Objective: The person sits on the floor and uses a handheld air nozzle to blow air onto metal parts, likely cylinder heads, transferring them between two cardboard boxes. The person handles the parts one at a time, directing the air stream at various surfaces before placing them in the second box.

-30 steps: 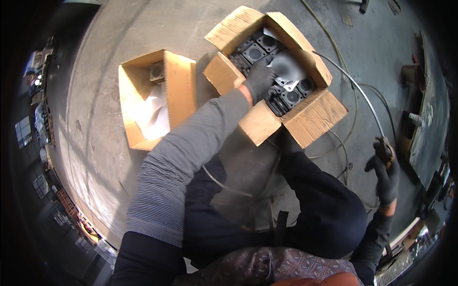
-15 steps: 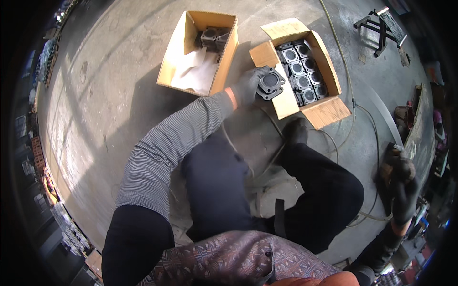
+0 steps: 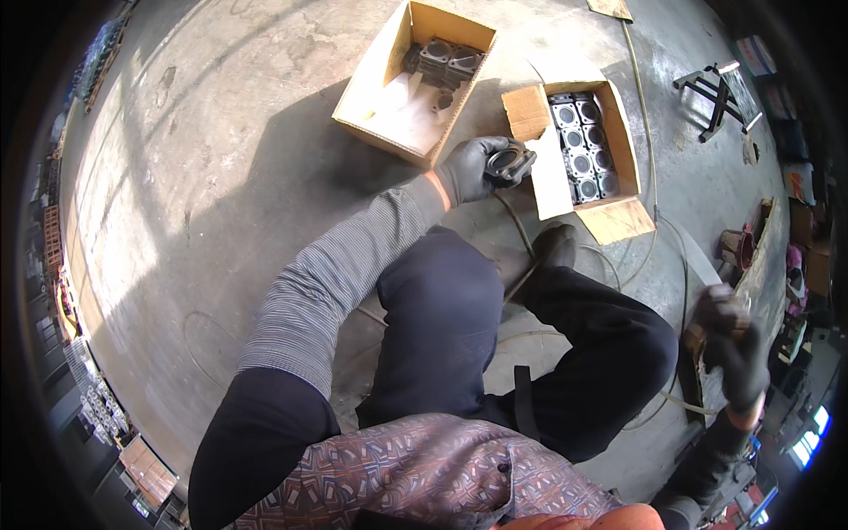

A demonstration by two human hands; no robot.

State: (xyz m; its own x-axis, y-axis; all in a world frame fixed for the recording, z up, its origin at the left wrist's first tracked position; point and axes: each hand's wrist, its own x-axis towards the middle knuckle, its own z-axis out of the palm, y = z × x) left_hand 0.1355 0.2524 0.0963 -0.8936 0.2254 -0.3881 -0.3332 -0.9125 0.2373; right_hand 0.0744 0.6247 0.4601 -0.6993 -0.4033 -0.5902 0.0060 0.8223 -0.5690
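My left hand [image 3: 473,170], in a dark glove, is closed round a dark metal flange [image 3: 507,164] with a round middle and eared corners. The flange is held tilted above the floor, between two cardboard boxes. Close to its right is the open flap of the right box [image 3: 625,141], which holds rows of similar flanges [image 3: 579,164]. At the far right, my right hand [image 3: 742,353], also gloved, is raised beside a long low wooden-looking surface. Its fingers are smeared by motion, so what they hold, if anything, does not show.
The left box [image 3: 375,102] holds stacked flanges [image 3: 442,57] and pale packing sheets [image 3: 406,110]. A hose [image 3: 649,132] runs along the concrete floor past the right box. A small black-legged stand [image 3: 720,102] is at the upper right. My knees [image 3: 442,291] are below the boxes.
The view has shifted, so both boxes now sit farther right. The flange in my left hand has turned from flat-facing to more tilted. My right hand stays at the right, still blurred.
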